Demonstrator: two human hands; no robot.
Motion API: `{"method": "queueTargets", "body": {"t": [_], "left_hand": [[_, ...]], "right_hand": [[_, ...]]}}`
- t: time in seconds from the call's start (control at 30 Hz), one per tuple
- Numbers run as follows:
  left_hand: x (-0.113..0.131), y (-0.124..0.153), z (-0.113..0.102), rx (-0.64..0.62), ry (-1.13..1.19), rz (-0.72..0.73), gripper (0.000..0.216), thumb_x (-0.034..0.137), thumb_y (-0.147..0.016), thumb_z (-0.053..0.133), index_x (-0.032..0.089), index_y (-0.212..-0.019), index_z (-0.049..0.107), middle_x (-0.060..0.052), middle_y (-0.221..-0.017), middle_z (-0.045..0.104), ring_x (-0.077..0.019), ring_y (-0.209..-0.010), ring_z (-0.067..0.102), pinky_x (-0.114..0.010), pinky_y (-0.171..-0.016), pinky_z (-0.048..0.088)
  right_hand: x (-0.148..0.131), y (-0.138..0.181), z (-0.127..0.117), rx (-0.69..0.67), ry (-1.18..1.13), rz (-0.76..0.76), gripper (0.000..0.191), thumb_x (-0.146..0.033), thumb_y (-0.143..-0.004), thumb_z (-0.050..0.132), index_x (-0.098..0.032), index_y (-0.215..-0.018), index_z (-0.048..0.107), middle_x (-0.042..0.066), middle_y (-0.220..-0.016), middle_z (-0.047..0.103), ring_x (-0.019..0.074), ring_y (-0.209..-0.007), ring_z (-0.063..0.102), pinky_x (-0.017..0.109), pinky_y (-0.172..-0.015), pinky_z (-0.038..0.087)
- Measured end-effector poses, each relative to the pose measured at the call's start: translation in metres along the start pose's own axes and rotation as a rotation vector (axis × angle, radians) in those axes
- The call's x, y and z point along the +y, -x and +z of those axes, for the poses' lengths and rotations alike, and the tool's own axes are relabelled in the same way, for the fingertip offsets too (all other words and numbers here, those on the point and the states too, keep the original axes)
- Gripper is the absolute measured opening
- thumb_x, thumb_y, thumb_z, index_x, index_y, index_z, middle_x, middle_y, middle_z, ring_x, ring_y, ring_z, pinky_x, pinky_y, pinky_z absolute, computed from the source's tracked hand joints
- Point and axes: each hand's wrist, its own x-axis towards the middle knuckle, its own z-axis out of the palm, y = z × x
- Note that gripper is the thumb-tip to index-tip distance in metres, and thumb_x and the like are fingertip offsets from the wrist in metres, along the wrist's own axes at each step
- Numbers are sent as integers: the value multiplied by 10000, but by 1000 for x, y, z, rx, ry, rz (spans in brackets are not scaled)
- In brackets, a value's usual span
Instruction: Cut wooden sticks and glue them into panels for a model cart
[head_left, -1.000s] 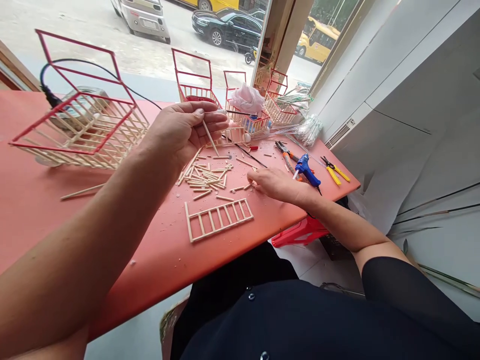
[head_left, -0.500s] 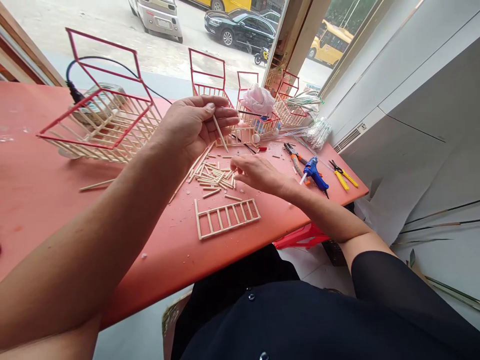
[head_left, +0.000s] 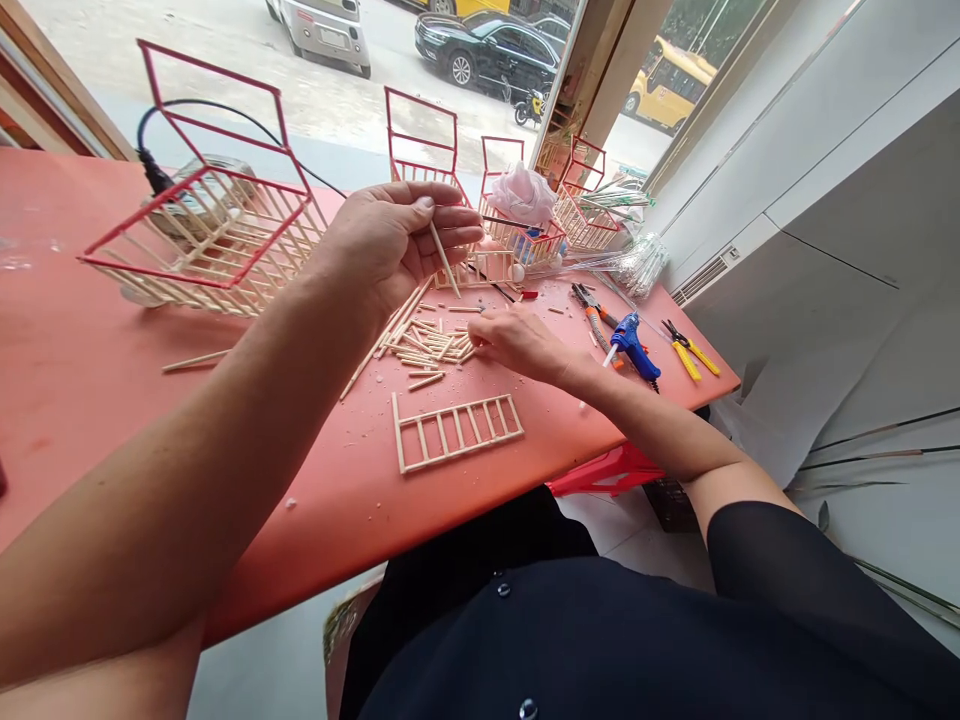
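Note:
My left hand (head_left: pixel 405 235) is raised above the table, its thumb pressing a thin wooden stick (head_left: pixel 444 258) against the fingers, with the stick's lower end slanting down. At the right edge of a pile of short wooden sticks (head_left: pixel 427 345) is my right hand (head_left: pixel 514 340). Its fingers are bent together, and whatever is between the fingertips is hidden. In front of the pile, a small ladder-like frame of sticks (head_left: pixel 461 430) lies flat on the pink table (head_left: pixel 300 560).
A large red-rimmed stick cart (head_left: pixel 202 240) stands at the left, with more carts along the window. To the right lie pliers (head_left: pixel 595 315), a blue glue gun (head_left: pixel 636 350) and yellow-handled cutters (head_left: pixel 690 352). A pink bundle (head_left: pixel 523 193) rests on one cart.
The view has shifted slightly. My right hand's fingers have drawn together at the pile, and a loose short stick below it no longer shows. My left hand keeps its hold.

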Motion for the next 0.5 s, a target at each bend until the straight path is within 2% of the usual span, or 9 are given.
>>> {"method": "queueTargets", "body": {"t": [0.07, 0.17, 0.23, 0.3, 0.37, 0.43, 0.5], "left_hand": [[1, 0, 0, 9, -7, 3, 207, 103, -1105, 630, 215, -1007, 773, -57, -925, 881, -242, -1179, 861, -433, -1104, 693], [2, -1, -1, -8, -17, 8, 94, 148, -1100, 722, 219, -1062, 772, -50, -947, 885, -245, -1220, 846, -423, -1122, 683], [1, -1, -1, -13, -23, 20, 83, 164, -1108, 726, 211, -1055, 771, -60, -961, 885, -237, -1174, 858, -409, -1096, 693], [-2, 0, 0, -21, -30, 40, 150, 157, -1120, 688, 196, -1002, 772, -73, -954, 878, -226, -1089, 879, -382, -1024, 710], [-8, 1, 3, -43, -32, 63, 184, 155, -1110, 690, 201, -957, 781, -72, -933, 874, -217, -1030, 887, -343, -949, 716], [-16, 5, 8, -70, -26, 86, 192, 163, -1102, 713, 212, -935, 795, -65, -900, 866, -208, -1007, 887, -306, -923, 709], [-25, 9, 14, -101, -28, 108, 165, 174, -1098, 749, 216, -950, 807, -63, -890, 862, -198, -961, 879, -297, -919, 698]], "right_hand": [[7, 0, 2, 68, -71, 9, 122, -65, -1037, 695, -149, -1014, 781, 107, -1069, 803, 194, -864, 578, 318, -773, 293], [14, 8, 6, 136, -217, -80, 114, -79, -1025, 709, -165, -956, 740, 58, -982, 753, 163, -806, 533, 301, -773, 317], [18, 14, 7, 181, -333, -121, 113, -128, -1040, 718, -173, -936, 720, 32, -934, 726, 150, -801, 537, 293, -785, 349], [22, 19, 6, 244, -506, -99, 190, -288, -1100, 715, -179, -944, 717, 16, -892, 708, 145, -802, 564, 289, -786, 393], [24, 22, 2, 288, -727, -63, 391, -540, -1138, 685, -179, -994, 730, 14, -883, 703, 141, -791, 591, 284, -753, 434], [23, 24, -3, 302, -937, -38, 587, -754, -1092, 683, -172, -1071, 748, 9, -887, 686, 129, -761, 589, 277, -693, 445], [18, 26, -6, 316, -1083, -33, 687, -851, -1000, 759, -171, -1099, 752, -15, -863, 640, 113, -724, 549, 272, -647, 427]]}}
